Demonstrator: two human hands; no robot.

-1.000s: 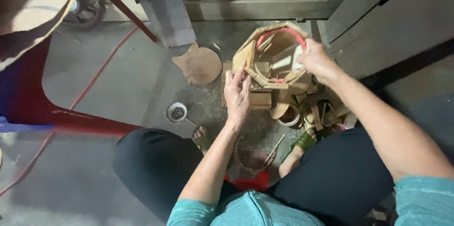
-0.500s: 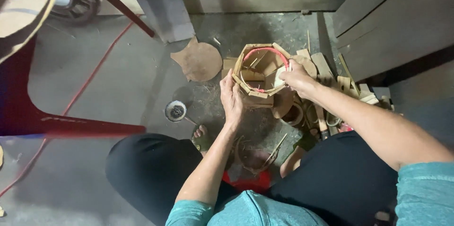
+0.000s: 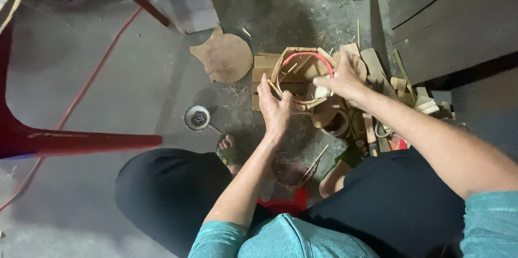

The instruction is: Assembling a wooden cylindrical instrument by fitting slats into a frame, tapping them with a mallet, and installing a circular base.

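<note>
On the concrete floor (image 3: 135, 90), a wooden basket frame (image 3: 297, 77) with a red hoop sits among wood scraps (image 3: 399, 88). The left hand (image 3: 275, 109) rests open against its near side. The right hand (image 3: 345, 77) pinches its far rim.

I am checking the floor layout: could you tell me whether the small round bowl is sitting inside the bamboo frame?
No, the small round bowl sits on the bare floor, apart from the bamboo frame and beside the foot.
</note>
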